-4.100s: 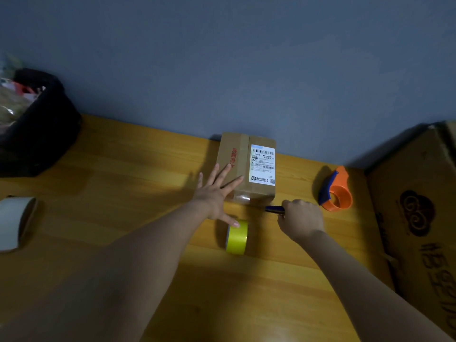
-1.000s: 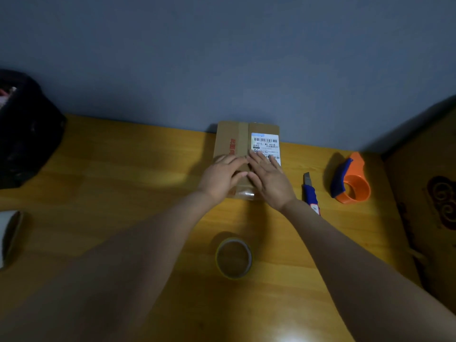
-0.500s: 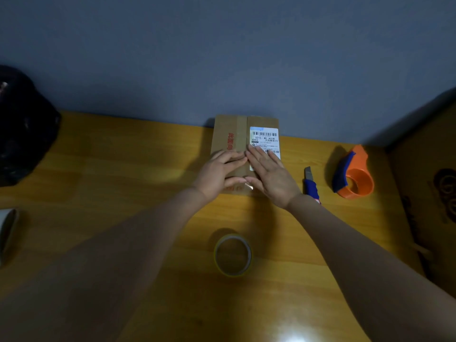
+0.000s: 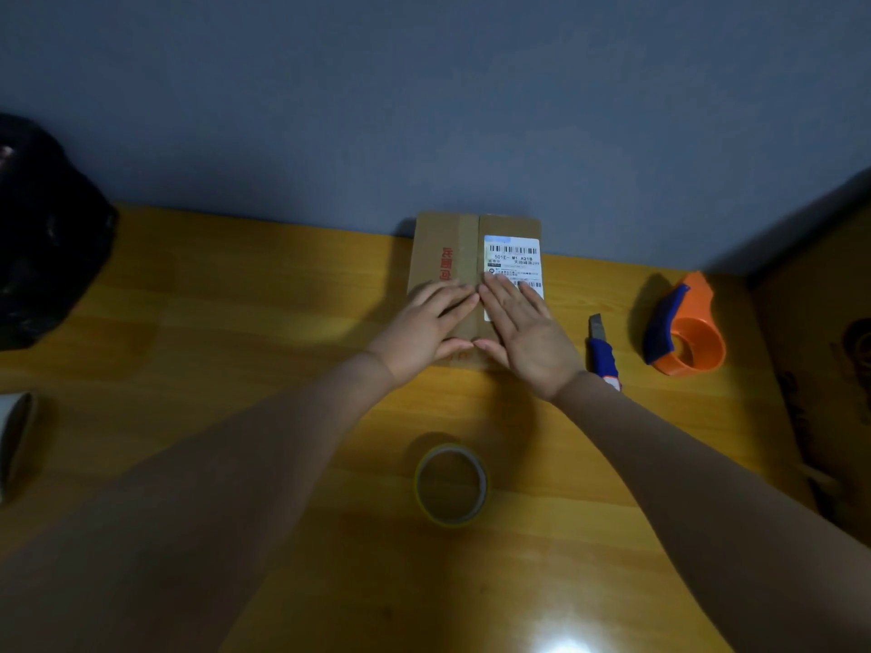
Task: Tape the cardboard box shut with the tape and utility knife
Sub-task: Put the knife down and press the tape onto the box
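A small cardboard box [image 4: 459, 242] with a white shipping label lies against the wall on the wooden table [image 4: 235, 322]. A strip of tape runs down its top seam. My left hand [image 4: 424, 325] and my right hand [image 4: 523, 332] lie flat, side by side, on the near half of the box top, fingers extended along the seam and holding nothing. The yellow tape roll [image 4: 451, 485] lies flat on the table, nearer to me than the box. The blue utility knife [image 4: 602, 353] rests on the table just right of my right hand, blade end pointing away.
An orange and blue tape dispenser [image 4: 688, 329] stands right of the knife. A large cardboard box [image 4: 825, 351] fills the right edge. A black bag [image 4: 42, 238] sits at the far left, and a white roll [image 4: 14, 435] lies at the left edge.
Four seconds ago my right hand held the knife at the box's near edge and the roll stood on edge. Now knife and roll lie on the table, with both hands flat on the box top.
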